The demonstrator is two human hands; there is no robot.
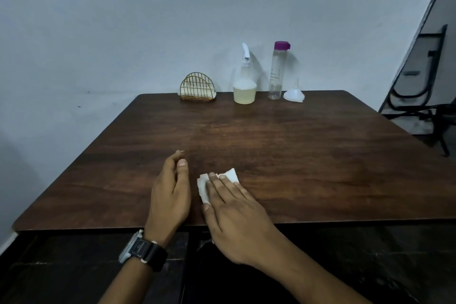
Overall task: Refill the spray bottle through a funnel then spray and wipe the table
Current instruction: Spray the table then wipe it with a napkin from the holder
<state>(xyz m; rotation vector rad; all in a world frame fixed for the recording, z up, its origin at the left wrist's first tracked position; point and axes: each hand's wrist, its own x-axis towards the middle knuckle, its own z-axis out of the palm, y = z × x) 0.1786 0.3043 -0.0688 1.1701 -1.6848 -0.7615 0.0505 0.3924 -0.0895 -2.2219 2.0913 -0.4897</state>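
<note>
My right hand (232, 207) lies flat on a folded white tissue (230, 175), pressing it to the brown wooden table (308, 155) near the front edge. Just to its left my left hand (171, 192) rests on its side, fingers loosely curled, holding nothing. At the table's far edge stands the spray bottle (244, 81) with pale yellowish liquid in its lower part and a white trigger head. To its right is a clear, nearly empty bottle (277, 71) with a purple cap, then a white funnel (294, 93) turned mouth down.
A gold wire napkin holder (197, 87) with white tissues stands left of the spray bottle against the wall. A dark folded chair frame (424, 86) leans at the right beyond the table. The floor below the front edge is dark.
</note>
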